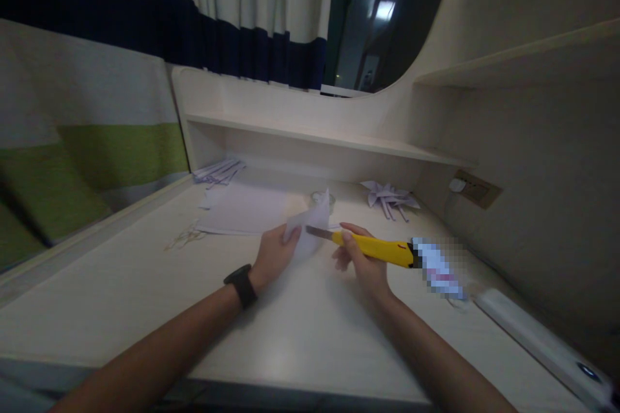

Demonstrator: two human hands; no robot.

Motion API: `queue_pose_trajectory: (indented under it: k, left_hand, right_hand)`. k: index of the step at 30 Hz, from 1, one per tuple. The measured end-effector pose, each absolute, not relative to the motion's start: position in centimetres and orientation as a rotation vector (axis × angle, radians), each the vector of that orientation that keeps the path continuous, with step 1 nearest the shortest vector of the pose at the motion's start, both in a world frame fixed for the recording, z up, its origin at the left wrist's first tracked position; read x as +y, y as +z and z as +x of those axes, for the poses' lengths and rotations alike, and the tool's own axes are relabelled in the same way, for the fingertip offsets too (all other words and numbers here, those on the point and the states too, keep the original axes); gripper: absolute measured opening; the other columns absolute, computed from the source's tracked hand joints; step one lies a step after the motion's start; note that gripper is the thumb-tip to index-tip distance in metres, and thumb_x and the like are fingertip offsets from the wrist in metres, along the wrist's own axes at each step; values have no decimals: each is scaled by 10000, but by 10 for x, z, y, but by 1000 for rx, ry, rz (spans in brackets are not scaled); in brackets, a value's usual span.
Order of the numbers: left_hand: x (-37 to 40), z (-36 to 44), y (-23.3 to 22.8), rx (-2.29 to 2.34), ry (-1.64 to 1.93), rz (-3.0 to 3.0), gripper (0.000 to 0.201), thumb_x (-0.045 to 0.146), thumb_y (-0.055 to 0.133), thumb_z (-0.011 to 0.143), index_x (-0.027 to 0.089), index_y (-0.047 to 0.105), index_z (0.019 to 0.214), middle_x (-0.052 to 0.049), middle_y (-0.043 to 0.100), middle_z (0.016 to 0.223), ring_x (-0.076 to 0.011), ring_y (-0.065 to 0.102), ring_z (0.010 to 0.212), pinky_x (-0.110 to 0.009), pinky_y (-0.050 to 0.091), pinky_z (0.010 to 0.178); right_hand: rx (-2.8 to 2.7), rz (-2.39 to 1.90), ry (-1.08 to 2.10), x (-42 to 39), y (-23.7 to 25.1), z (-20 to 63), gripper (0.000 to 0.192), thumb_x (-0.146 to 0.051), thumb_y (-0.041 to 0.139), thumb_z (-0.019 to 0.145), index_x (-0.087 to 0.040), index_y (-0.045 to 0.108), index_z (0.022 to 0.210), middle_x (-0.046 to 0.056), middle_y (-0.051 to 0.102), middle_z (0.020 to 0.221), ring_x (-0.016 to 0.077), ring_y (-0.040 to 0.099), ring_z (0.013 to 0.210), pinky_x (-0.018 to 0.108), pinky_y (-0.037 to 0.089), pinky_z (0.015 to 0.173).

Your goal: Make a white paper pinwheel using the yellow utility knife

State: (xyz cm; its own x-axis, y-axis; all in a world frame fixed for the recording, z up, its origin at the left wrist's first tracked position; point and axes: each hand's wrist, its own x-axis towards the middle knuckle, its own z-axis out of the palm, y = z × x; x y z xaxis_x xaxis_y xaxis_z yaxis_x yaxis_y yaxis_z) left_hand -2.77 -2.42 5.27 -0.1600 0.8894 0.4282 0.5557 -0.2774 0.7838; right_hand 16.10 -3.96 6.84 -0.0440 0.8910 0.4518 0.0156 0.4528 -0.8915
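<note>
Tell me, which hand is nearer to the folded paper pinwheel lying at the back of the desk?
The right hand. It holds the yellow knife just in front of the pinwheel, slightly to its left. The left hand holds a paper piece farther left.

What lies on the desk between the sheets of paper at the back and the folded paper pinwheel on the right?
In the head view, a small clear glass jar stands between the paper sheets and the pinwheel, partly hidden behind the held paper.
</note>
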Motion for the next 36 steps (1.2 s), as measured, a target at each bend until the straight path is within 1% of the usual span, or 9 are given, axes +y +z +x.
queue_pose_trajectory:
  k: [4, 7, 12, 13, 15, 17, 26, 31, 36]
  left_hand:
    - [-18, -33, 54, 1556, 1484, 1498, 341, 377, 574, 783, 86, 688, 920, -128, 714, 930, -269, 655, 837, -320, 499, 677]
    - [-15, -35, 56, 1352, 1505, 1291, 384, 332, 615, 747, 55, 651, 1010, -166, 691, 1010, -255, 659, 826, -330, 510, 677]
    - [-14, -41, 53, 1139, 1302, 1192, 434, 251, 694, 659, 38, 633, 1033, -192, 679, 1034, -236, 667, 777, -334, 518, 683]
    - [-14, -43, 52, 1118, 1252, 1218, 432, 247, 705, 647, 44, 641, 1022, -187, 681, 1029, -236, 668, 781, -335, 518, 691]
    - [-13, -46, 50, 1105, 1182, 1275, 418, 250, 720, 629, 54, 658, 994, -176, 687, 1021, -238, 669, 794, -336, 518, 699]
    - [-10, -49, 48, 1140, 1153, 1328, 402, 255, 721, 626, 65, 669, 976, -166, 694, 1005, -243, 670, 794, -337, 517, 688]
    - [7, -56, 36, 1499, 1077, 1734, 317, 284, 651, 675, 111, 700, 936, -127, 713, 938, -257, 656, 822, -322, 487, 712]
    - [4, -57, 34, 1484, 1011, 1772, 307, 309, 598, 711, 106, 702, 915, -123, 714, 886, -242, 654, 757, -293, 469, 628]
    - [4, -56, 34, 1574, 991, 1852, 289, 296, 598, 695, 111, 708, 888, -137, 710, 906, -251, 644, 794, -293, 455, 667]
  right_hand:
    - [-1380, -912, 726, -31, 71, 170, 335, -447, 555, 846, -160, 585, 1016, -29, 597, 522, 95, 512, 370, 191, 426, 366]
    - [-1497, -975, 533, -15, 73, 186, 341, -449, 550, 843, -164, 587, 1027, 1, 634, 622, 123, 582, 464, 222, 486, 455]
    - [-2002, -1217, -117, 16, 69, 223, 345, -356, 473, 864, -174, 587, 1133, 59, 688, 765, 184, 636, 625, 267, 466, 603]
    - [-2140, -1279, -188, 20, 67, 228, 384, -297, 493, 839, -184, 547, 1202, 75, 699, 850, 202, 648, 694, 268, 457, 629]
    - [-2362, -1423, -301, 27, 65, 237, 586, -197, 553, 747, -184, 431, 1321, 110, 679, 1015, 234, 645, 847, 263, 444, 691]
    - [-2482, -1596, -396, 34, 62, 242, 594, -126, 494, 760, -191, 397, 1342, 120, 671, 1043, 233, 642, 881, 261, 433, 711]
    - [-2801, -1494, -472, 65, 55, 250, 426, -129, 367, 873, -173, 431, 1292, 153, 632, 1134, 238, 633, 957, 300, 451, 767]
    - [-2904, -1482, -400, 69, 66, 245, 433, -118, 426, 836, -177, 443, 1264, 146, 639, 1115, 231, 626, 976, 293, 441, 782]
    - [-2984, -1533, -365, 73, 75, 240, 395, -177, 521, 793, -190, 506, 1187, 137, 668, 1012, 255, 642, 923, 297, 439, 741]
